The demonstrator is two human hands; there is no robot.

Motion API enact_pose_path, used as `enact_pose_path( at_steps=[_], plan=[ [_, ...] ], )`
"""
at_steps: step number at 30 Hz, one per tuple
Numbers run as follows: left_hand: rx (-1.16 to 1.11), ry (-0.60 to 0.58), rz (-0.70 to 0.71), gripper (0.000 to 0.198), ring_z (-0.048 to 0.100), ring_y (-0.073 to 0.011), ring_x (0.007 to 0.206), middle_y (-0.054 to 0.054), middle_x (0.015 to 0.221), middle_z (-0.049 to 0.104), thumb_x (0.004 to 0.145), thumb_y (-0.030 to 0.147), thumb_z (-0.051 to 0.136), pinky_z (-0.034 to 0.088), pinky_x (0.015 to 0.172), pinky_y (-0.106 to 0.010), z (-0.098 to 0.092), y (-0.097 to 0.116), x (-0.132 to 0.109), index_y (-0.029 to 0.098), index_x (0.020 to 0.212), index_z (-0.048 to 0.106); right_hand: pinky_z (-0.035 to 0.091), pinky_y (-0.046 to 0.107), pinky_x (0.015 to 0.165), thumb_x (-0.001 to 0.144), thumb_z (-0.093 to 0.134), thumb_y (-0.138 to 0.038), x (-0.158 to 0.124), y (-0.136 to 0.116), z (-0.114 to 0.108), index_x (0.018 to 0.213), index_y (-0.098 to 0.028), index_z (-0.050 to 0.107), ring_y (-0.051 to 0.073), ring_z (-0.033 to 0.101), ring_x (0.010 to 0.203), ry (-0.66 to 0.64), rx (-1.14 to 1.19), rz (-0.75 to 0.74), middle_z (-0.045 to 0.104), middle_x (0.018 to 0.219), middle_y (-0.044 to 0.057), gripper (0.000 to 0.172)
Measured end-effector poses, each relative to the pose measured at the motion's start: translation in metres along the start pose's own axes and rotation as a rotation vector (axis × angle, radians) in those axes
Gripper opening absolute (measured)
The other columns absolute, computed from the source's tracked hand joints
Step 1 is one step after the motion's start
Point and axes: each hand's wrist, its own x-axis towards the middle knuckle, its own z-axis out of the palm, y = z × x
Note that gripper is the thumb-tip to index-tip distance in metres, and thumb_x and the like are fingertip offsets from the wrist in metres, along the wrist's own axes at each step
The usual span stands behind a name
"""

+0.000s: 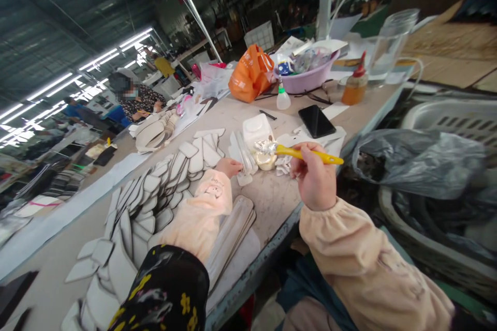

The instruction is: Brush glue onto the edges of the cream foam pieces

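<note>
My right hand [313, 176] is closed round the yellow handle of a glue brush [298, 153]; its clotted bristles hang over a small white glue pot [266, 160]. My left hand [229, 166] rests on the worktable [272, 196] with its fingers bent onto a small white cut piece [244, 179]. Left of it lie several overlapping white shoe-part pieces [155, 191] in long rows. A stack of long pale strips [233, 230] lies by my left forearm.
A black phone [316, 120], a white tub [257, 129], a small squeeze bottle [283, 97], an orange bag [250, 73], a purple basin [308, 78], an amber bottle [354, 85] and a glass jar [389, 46] stand farther back. Baskets and a grey plastic bag [419, 160] sit right. A co-worker [135, 97] sits far left.
</note>
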Motion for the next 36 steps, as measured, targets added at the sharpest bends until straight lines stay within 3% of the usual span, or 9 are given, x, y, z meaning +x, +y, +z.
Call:
enact_pose_path(
  at_steps=[5,10,14,17,20,23,26,31,36],
  plan=[
    [-0.016,0.069,0.024,0.012,0.069,-0.0164,0.071,-0.005,0.068,0.073,0.074,0.021,0.063,0.052,0.067,-0.024,-0.008,0.004,-0.006,0.014,0.074,0.073,0.033,0.021,0.040,0.090,0.050,-0.039,-0.001,0.002,0.000,0.089,-0.020,0.052,0.008,0.042,0.041,-0.004,-0.001,0.009,0.046,0.052,-0.006,0.020],
    [0.008,0.291,0.098,0.013,0.068,-0.0191,0.083,-0.003,0.069,0.071,0.076,0.021,0.055,0.050,0.076,-0.026,-0.050,0.003,-0.039,0.019,0.078,0.067,0.049,0.025,0.053,0.090,0.056,-0.037,-0.016,0.003,0.007,0.098,-0.021,0.060,0.011,0.057,0.056,-0.106,-0.126,-0.111,0.062,0.073,0.000,0.018],
    [-0.075,0.355,0.188,0.014,0.067,-0.0171,0.073,-0.001,0.071,0.069,0.083,0.028,0.050,0.051,0.069,-0.025,-0.093,-0.010,-0.104,0.019,0.083,0.060,0.056,0.030,0.071,0.092,0.055,-0.035,-0.027,0.015,0.011,0.107,-0.024,0.061,0.016,0.066,0.085,-0.241,-0.223,-0.230,0.064,0.105,0.006,0.020],
    [-0.225,0.277,0.300,0.014,0.064,-0.0144,0.063,0.001,0.069,0.067,0.087,0.032,0.050,0.051,0.064,-0.024,-0.116,-0.021,-0.171,0.020,0.085,0.057,0.056,0.033,0.080,0.093,0.054,-0.036,-0.033,0.029,0.014,0.112,-0.025,0.058,0.019,0.064,0.103,-0.295,-0.302,-0.217,0.062,0.120,0.007,0.023],
    [-0.243,0.203,0.349,0.015,0.062,-0.0129,0.063,0.001,0.067,0.065,0.089,0.029,0.051,0.049,0.064,-0.023,-0.124,-0.034,-0.231,0.019,0.080,0.059,0.056,0.034,0.080,0.091,0.055,-0.037,-0.040,0.041,0.021,0.115,-0.025,0.052,0.020,0.065,0.102,-0.336,-0.394,-0.220,0.059,0.127,0.009,0.028],
    [-0.312,0.125,0.316,0.019,0.060,-0.0131,0.063,0.000,0.065,0.063,0.089,0.028,0.051,0.048,0.062,-0.024,-0.118,-0.055,-0.270,0.019,0.076,0.061,0.055,0.037,0.084,0.089,0.057,-0.039,-0.053,0.052,0.030,0.113,-0.023,0.048,0.020,0.066,0.099,-0.380,-0.453,-0.218,0.059,0.128,0.012,0.030],
    [-0.465,0.095,0.189,0.019,0.058,-0.0127,0.058,0.000,0.062,0.063,0.088,0.029,0.052,0.048,0.059,-0.024,-0.102,-0.081,-0.287,0.018,0.075,0.060,0.055,0.036,0.081,0.083,0.064,-0.039,-0.066,0.064,0.037,0.109,-0.023,0.046,0.018,0.068,0.088,-0.429,-0.418,-0.125,0.060,0.128,0.011,0.035],
    [-0.558,0.184,-0.152,0.017,0.053,-0.0115,0.050,0.001,0.056,0.062,0.082,0.032,0.052,0.041,0.049,-0.022,-0.067,-0.121,-0.297,0.018,0.073,0.057,0.055,0.033,0.075,0.077,0.069,-0.035,-0.076,0.081,0.040,0.101,-0.024,0.043,0.016,0.067,0.079,-0.467,-0.431,-0.093,0.066,0.119,0.009,0.038],
    [-0.410,0.199,-0.319,0.018,0.051,-0.0106,0.047,0.002,0.054,0.060,0.077,0.031,0.050,0.039,0.048,-0.022,-0.033,-0.147,-0.297,0.018,0.068,0.060,0.054,0.035,0.070,0.081,0.062,-0.033,-0.077,0.091,0.037,0.096,-0.022,0.048,0.021,0.069,0.081,-0.591,-0.761,-0.243,0.069,0.112,0.009,0.024]
  ],
)
